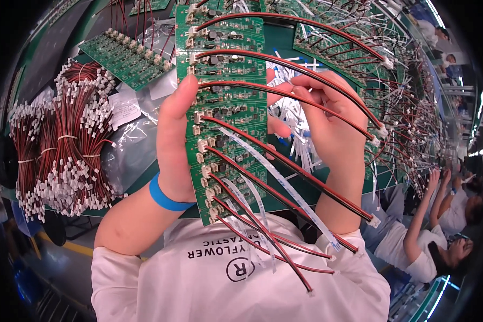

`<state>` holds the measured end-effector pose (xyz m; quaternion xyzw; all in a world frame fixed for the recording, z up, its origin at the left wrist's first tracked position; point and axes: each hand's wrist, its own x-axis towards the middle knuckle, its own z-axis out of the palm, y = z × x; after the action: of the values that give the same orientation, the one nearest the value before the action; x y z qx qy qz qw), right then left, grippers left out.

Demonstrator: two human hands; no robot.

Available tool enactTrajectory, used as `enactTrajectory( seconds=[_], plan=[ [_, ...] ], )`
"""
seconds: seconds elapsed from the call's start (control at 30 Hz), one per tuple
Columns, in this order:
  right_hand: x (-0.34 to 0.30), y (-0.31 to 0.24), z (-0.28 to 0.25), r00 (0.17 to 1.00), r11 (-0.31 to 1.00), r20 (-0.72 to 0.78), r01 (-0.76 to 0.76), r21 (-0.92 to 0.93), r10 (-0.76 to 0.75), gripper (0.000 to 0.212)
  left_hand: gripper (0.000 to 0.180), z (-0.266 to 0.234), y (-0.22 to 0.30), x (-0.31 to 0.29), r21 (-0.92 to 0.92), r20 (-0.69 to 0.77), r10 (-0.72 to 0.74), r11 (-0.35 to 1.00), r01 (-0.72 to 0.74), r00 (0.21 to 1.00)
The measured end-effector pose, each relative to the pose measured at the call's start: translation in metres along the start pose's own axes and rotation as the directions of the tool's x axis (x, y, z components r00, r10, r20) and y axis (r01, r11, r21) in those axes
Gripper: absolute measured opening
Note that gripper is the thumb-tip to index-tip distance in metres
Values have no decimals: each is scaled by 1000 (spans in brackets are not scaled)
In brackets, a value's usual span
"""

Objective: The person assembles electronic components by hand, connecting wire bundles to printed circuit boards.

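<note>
A long green circuit board panel is held up in front of my chest. My left hand, with a blue band at its wrist, is closed around the panel; its thumb lies on the left edge and fingertips show past the right edge. Several red-and-black cables run from white sockets along the panel's left side and hang to the right. White flat ribbon cables dangle from its lower part. Beside the right edge, my right hand has its fingers curled together behind the cables; whatever they pinch is hidden.
Bundles of red-and-black cables lie at the left near a clear plastic bag. Another board panel rests beyond them. Loose white ribbon cables lie behind the held panel. Wired boards pile up at right; other people sit farther right.
</note>
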<state>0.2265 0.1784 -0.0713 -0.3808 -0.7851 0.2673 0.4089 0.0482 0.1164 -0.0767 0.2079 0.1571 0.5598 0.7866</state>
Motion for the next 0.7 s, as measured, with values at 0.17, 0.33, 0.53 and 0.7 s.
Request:
enactTrajectory(
  seconds=[0.17, 0.33, 0.53, 0.7],
  plan=[
    [0, -14, 6, 998, 992, -51, 36, 121, -30, 6, 82, 7, -4, -3, -169, -15, -12, 985, 9, 1000],
    [-11, -43, 12, 992, 999, 118, -43, 20, 40, 9, 70, 14, -5, -4, -44, -272, -62, 998, 52, 960],
    [-12, -41, 24, 993, 988, 104, 40, 147, -56, 14, 58, -5, -9, -4, -208, 118, -38, 976, 62, 992],
    [-12, -39, 25, 993, 990, 105, 47, 136, -62, 15, 62, 16, -10, -2, 33, -230, -66, 997, 75, 971]
  ],
)
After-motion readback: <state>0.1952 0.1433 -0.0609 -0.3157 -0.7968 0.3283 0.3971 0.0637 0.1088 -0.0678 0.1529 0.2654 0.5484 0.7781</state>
